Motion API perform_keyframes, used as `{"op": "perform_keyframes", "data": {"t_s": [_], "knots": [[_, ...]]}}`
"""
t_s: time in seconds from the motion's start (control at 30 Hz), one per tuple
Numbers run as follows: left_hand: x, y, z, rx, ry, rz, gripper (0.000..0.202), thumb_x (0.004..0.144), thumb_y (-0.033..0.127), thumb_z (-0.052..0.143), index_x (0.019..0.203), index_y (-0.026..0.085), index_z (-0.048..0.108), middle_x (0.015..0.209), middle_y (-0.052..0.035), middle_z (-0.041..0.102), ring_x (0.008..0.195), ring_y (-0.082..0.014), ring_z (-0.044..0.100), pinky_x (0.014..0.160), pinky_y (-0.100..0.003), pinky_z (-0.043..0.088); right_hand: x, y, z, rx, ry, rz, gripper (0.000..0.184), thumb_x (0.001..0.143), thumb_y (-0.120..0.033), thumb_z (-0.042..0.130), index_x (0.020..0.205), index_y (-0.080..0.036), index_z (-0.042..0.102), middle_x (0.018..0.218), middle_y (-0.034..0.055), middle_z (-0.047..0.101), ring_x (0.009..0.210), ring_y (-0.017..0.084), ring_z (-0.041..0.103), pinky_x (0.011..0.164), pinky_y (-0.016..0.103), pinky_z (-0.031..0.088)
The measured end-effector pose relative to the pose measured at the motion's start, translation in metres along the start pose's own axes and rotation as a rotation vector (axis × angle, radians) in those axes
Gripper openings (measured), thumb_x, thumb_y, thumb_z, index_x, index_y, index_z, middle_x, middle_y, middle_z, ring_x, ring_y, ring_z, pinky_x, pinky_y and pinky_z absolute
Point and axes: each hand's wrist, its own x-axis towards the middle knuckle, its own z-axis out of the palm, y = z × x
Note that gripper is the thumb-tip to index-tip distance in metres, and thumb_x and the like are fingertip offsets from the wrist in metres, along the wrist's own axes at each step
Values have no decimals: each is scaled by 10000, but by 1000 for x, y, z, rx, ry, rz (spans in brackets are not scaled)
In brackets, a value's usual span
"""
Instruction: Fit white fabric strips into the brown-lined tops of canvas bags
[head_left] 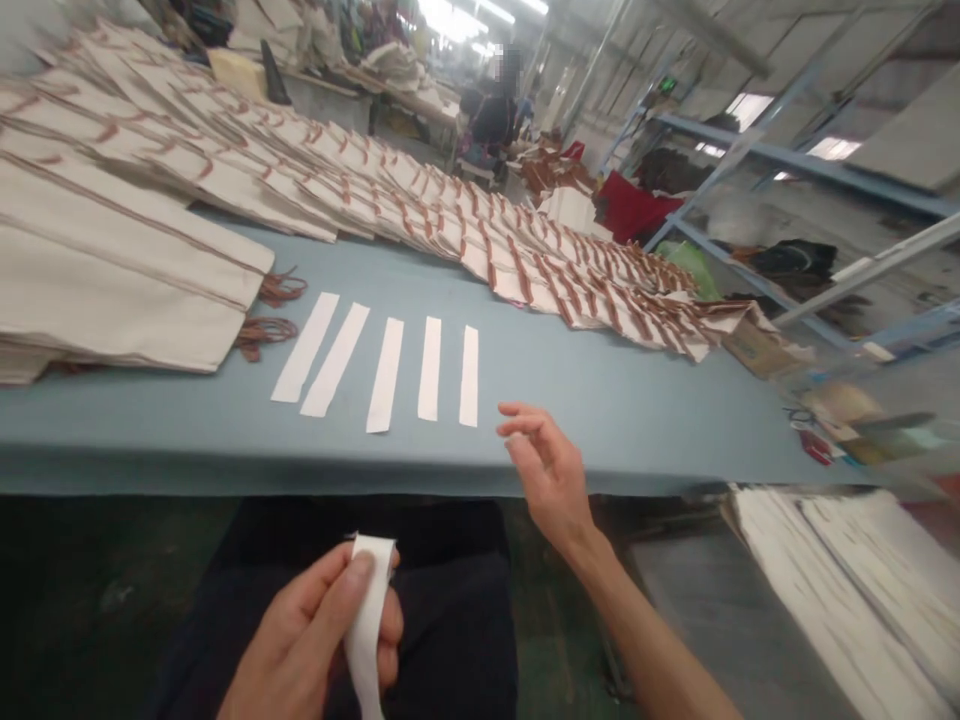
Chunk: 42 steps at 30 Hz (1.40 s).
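Between the thumb and fingers of my left hand is a white fabric strip, its lower end hanging out of view. That hand is in front of the table, below its near edge. My right hand is over the table's front edge, fingers apart and slightly curled, with nothing seen in it. Just left of its fingertips lies a short white strip. Several more white strips lie spaced out in a row to the left on the blue-green tabletop.
Overlapping cream cloth pieces with brown edging run along the table's back. A cream fabric stack with brown tassels sits at left. More cream pieces lie low at right, below blue shelving. A person is far back.
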Motion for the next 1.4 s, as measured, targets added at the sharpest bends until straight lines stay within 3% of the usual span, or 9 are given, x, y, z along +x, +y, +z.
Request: {"op": "perform_keyframes", "data": {"t_s": [0.1,0.2,0.27,0.43,0.57,0.67,0.83,1.23,1.4], "knots": [[2,8,-10,-150,62,-9,407,862,488,938,1038,151,794,764,-53,798,593,-185,730,497,-215,610,-51,-33,9,56,-102,72,87,1044,-277,672,1080,-241,743,1124,77,838,933,207,797,821,312,632],[1,20,-12,-208,175,-41,84,1005,151,739,1043,110,802,886,-120,852,680,-232,815,517,-283,690,-96,-53,23,39,-173,31,171,1001,-212,680,1155,-257,738,923,5,812,789,170,775,744,268,622],[-3,31,-6,-269,256,-107,204,1061,58,605,1009,97,798,918,-133,861,724,-240,844,520,-311,713,-117,-59,34,19,-188,-11,227,969,-183,682,1179,-266,708,901,-16,797,750,159,769,717,259,619],[-16,47,8,-403,294,-210,336,1135,63,488,1008,113,795,910,-117,871,750,-235,864,540,-358,741,-139,-64,53,-111,-153,-190,317,972,-160,668,1273,-253,634,1024,39,822,818,199,804,738,305,662],[-18,39,2,-438,215,-159,312,1140,88,513,1011,129,794,890,-98,871,798,-241,872,596,-392,763,-144,-77,57,-71,-68,-305,390,955,-152,647,1332,-234,592,1182,93,817,1067,222,813,930,335,683],[-16,32,-3,-476,211,-158,317,1137,95,518,1002,128,804,888,-102,872,808,-254,877,625,-407,771,-148,-82,62,-135,-55,-388,363,974,-176,635,1334,-208,603,1217,126,803,1111,234,801,962,347,682],[-17,25,-6,-489,163,-129,355,1128,68,501,981,99,823,901,-144,878,838,-247,884,696,-303,758,-155,-78,74,-286,-15,-427,269,1034,-222,608,1301,-187,628,1273,167,777,1168,267,786,972,389,684],[-23,27,-5,-483,188,-146,410,1141,62,455,933,80,808,873,-152,869,779,-230,870,660,-302,748,-159,-79,85,-343,30,-456,248,990,-92,589,1205,-202,647,1258,135,767,1114,246,760,929,379,659],[-24,29,-2,-474,196,-153,416,1141,55,448,919,65,801,875,-162,860,763,-219,858,649,-291,740,-159,-78,85,-361,41,-456,241,991,-106,600,1203,-208,654,1276,128,759,1161,242,739,1033,406,611]]}}
